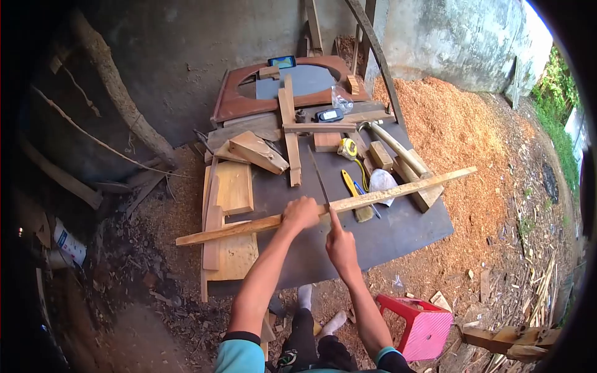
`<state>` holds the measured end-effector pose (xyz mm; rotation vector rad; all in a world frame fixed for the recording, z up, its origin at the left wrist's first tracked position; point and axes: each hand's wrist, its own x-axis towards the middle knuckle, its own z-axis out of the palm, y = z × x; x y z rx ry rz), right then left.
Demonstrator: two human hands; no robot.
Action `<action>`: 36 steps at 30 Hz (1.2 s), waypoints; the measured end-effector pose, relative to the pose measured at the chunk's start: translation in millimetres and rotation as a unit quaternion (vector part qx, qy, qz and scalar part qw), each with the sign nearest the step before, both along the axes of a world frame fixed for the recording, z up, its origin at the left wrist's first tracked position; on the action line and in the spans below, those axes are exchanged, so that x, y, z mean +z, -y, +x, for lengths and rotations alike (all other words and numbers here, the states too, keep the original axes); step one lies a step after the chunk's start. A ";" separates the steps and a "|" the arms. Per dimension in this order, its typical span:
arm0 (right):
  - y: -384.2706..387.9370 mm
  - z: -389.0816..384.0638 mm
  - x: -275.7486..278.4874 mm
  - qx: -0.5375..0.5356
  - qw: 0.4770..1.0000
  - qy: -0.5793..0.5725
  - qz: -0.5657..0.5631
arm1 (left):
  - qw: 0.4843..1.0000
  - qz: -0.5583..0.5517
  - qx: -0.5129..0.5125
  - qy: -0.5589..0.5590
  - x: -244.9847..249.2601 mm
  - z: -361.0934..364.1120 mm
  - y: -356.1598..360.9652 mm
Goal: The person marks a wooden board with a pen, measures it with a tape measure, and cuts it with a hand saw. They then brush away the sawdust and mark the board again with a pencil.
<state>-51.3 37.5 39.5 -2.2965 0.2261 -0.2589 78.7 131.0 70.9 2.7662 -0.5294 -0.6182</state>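
Note:
A long, narrow wooden strip (398,194) lies slantwise across the dark work table, both ends reaching past what is under it. My left hand (301,213) is closed over the strip near its middle. Just to the right, my right hand (341,248) is closed, its index finger stretched forward, at the near end of a saw. The saw's thin blade (319,174) appears almost edge-on, pointing away from me and meeting the strip beside my left hand. The saw's handle is hidden in my right hand.
On the table (398,233) are a yellow-handled brush (349,183), a tape measure (347,148), a hammer (398,147), a white bag (382,185) and wood blocks (258,151). A red stool (426,329) stands near my legs. Sawdust (448,124) is heaped at right.

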 end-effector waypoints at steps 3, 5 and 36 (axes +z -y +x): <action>-3.2 -66.2 8.3 -0.002 0.999 -0.041 0.001 | 1.000 0.010 -0.008 -0.008 -7.1 -2.0 -1.0; -1.2 -109.0 1.5 0.002 0.998 -0.055 0.034 | 0.999 0.020 -0.022 0.038 -15.9 3.7 -0.3; -6.9 -110.5 -20.6 -0.081 0.996 -0.028 0.010 | 0.999 0.035 -0.013 0.022 -2.3 6.7 4.8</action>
